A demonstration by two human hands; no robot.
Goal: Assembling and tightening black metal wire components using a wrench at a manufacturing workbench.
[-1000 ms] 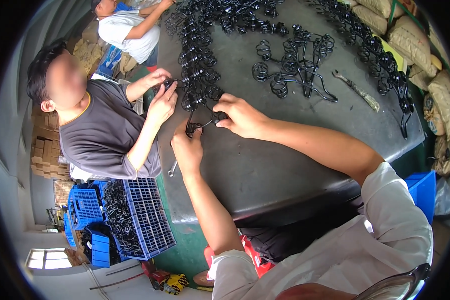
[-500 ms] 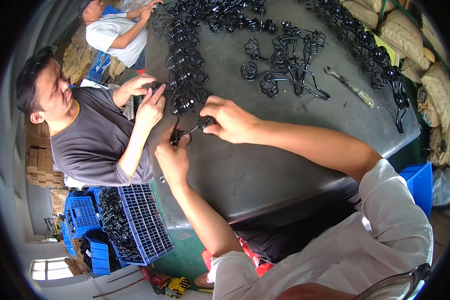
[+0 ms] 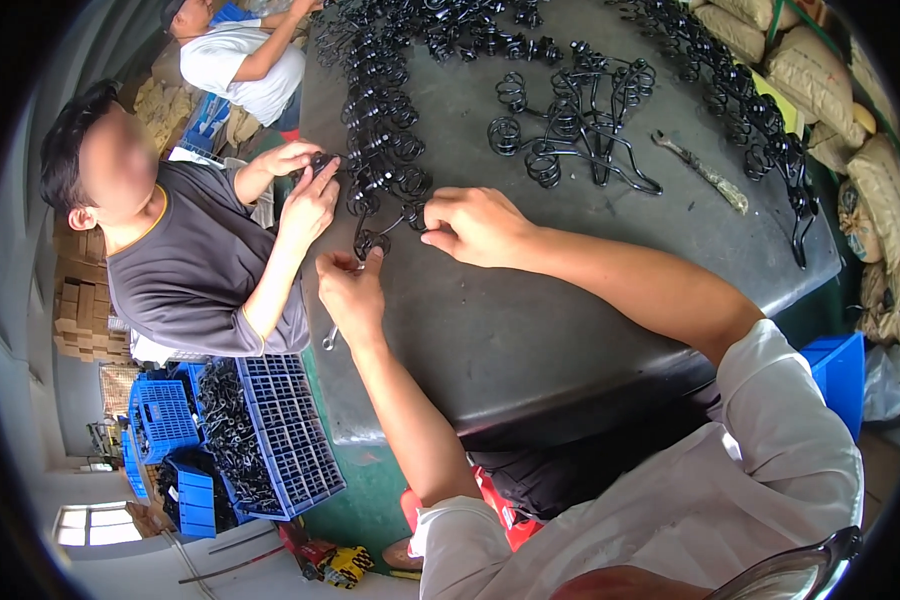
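My left hand [image 3: 352,295] is closed, with thumb and fingertips at the coil of a black coiled wire part [image 3: 372,242]. The part sits at the near end of a row of similar black coils [image 3: 382,120] on the dark table. My right hand [image 3: 482,228] is pinched at the part's other end, close to that row; the fingertips partly hide this end. Beside my left wrist shows the ring end of a silver spanner-like tool [image 3: 330,340]; whether it is held or lies on the table I cannot tell.
More black coiled parts [image 3: 580,120] lie mid-table, and another row [image 3: 740,110] runs along the right. A worn tool [image 3: 705,172] lies between them. A co-worker [image 3: 195,245] handles a small black piece at the left. Blue crates [image 3: 290,430] and sacks [image 3: 810,85] flank the table.
Both hands have moved slightly away from me with the coiled part, which now reaches the near end of the row. More of the silver tool shows beside my left wrist.
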